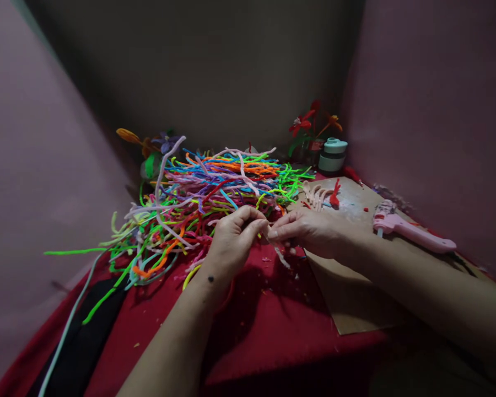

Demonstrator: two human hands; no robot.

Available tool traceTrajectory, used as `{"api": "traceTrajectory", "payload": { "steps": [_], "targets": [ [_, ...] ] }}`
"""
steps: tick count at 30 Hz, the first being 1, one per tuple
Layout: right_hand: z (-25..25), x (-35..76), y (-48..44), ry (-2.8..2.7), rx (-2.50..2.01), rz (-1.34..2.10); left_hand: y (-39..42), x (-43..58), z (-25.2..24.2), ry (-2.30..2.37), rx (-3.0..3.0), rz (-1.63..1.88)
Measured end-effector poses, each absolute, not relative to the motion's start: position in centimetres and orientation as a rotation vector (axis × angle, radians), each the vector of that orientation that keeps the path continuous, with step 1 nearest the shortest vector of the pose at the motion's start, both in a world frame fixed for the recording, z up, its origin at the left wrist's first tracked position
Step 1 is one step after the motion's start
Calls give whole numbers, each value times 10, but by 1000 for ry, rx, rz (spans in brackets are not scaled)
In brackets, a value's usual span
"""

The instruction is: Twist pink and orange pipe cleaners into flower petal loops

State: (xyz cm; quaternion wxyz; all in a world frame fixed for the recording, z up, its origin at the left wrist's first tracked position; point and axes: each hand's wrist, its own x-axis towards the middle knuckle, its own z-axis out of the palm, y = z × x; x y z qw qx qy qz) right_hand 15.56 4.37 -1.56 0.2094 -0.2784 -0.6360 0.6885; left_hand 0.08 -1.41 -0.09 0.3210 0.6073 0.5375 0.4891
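Note:
My left hand [235,238] and my right hand [308,231] meet over the red cloth, fingertips almost touching. Both are closed in a pinch on a pale pipe cleaner [281,258], whose fuzzy end hangs below the fingers. The part between the fingertips is mostly hidden. Just beyond my left hand lies a large heap of pipe cleaners [215,182] in many colours. A few bent, pale peach pipe cleaners [316,194] and a small red piece [334,194] rest behind my right hand.
A pink glue gun [417,232] lies at the right on a cardboard sheet [355,303]. A lidded jar [333,155] and red pipe-cleaner flowers [303,124] stand at the back. More flowers [165,142] are behind the heap. The red cloth [264,342] carries scraps; walls enclose the table.

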Motion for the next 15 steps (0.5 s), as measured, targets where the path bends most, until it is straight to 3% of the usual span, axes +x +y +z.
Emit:
{"api": "traceTrajectory", "payload": {
  "steps": [15],
  "targets": [
    [-22, 156, 40, -1412, -694, 1814, -14, 3, -8, 1340, 1556, 1378]
  ]
}}
